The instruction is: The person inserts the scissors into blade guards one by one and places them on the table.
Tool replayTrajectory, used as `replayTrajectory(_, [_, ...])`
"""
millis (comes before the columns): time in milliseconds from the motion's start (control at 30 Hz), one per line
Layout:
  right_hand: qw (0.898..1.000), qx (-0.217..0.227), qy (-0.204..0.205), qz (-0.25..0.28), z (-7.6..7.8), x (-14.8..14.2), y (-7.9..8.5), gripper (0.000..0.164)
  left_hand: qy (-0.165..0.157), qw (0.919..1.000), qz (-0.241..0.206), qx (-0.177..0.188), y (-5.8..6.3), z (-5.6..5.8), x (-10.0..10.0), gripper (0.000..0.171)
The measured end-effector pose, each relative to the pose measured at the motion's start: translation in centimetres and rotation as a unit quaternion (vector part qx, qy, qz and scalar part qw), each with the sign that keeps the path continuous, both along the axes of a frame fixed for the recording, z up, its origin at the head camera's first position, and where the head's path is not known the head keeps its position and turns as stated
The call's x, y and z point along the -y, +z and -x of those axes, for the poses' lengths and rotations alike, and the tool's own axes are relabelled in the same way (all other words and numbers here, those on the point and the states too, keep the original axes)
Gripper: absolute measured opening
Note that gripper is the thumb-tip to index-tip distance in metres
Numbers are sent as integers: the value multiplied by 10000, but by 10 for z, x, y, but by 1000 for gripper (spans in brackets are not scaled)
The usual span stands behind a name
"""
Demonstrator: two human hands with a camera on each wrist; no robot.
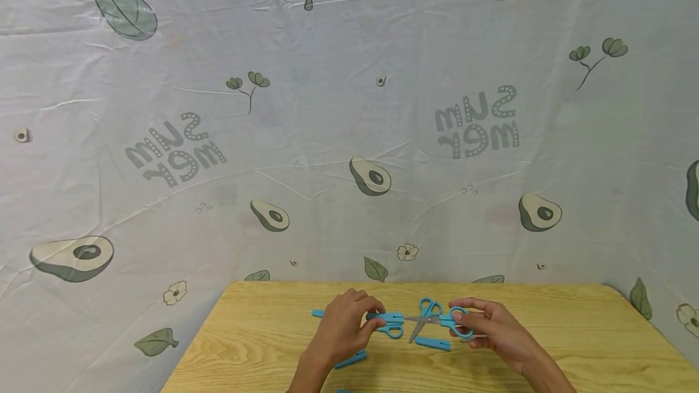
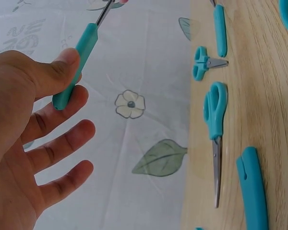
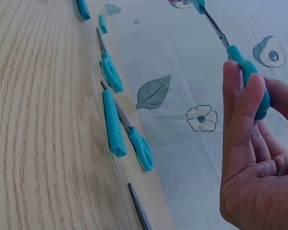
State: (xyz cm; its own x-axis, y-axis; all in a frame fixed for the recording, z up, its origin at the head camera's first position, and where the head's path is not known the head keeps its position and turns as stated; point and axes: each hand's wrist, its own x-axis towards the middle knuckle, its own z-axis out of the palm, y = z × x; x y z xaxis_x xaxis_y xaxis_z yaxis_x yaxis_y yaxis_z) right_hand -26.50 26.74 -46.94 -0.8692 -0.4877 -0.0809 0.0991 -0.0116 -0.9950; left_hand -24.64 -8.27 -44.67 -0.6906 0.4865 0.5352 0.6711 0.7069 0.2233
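My left hand [image 1: 343, 327] pinches a light-blue scissors cover [image 1: 391, 318] between thumb and index finger, the other fingers spread apart in the left wrist view. My right hand [image 1: 494, 327] holds a pair of scissors [image 3: 247, 72] by its blue handle. Its closed blades point left, their tips at the cover's end; how far in they reach is hidden. Both things are held above the wooden table. Below them lie another pair of scissors [image 1: 430, 307] and a loose cover [image 1: 433, 344]. Close to the left hand are more scissors [image 1: 394, 330], partly hidden.
Another blue cover [image 1: 351, 359] lies by the left wrist, and a blue piece [image 1: 317, 313] shows beyond the left hand. The wooden table [image 1: 573, 332] ends against a printed sheet [image 1: 327, 138] hanging behind it.
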Motion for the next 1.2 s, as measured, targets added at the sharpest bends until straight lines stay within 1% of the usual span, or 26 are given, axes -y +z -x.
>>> replayTrajectory(167, [10000,5,7,-42,-1,2,1,24,-5,10000,-19,41,0,0,-1,13])
replayTrajectory(267, [9999,29,-84,-146,-1,4,2,27,-16,10000,-47,70,0,0,-2,13])
replayTrajectory(367, [9998,-62,-107,-147,-1,7,3,32,-40,9999,-86,80,0,1,-3,13])
replayTrajectory(433, [9998,-93,-96,-129,0,9,4,32,-53,9999,-92,65,-1,1,-4,13])
replayTrajectory(700, [10000,-86,-24,16,0,12,3,27,-119,9998,-88,-92,1,1,-6,12])
replayTrajectory(933, [9998,-173,87,72,0,13,2,25,-113,9999,-55,35,1,1,-7,13])
replayTrajectory(1033, [9999,-123,77,44,0,16,4,24,-92,9999,-83,54,2,2,-8,13])
replayTrajectory(1200, [9996,-134,178,184,1,21,5,24,-66,9999,-48,68,2,2,-8,13])
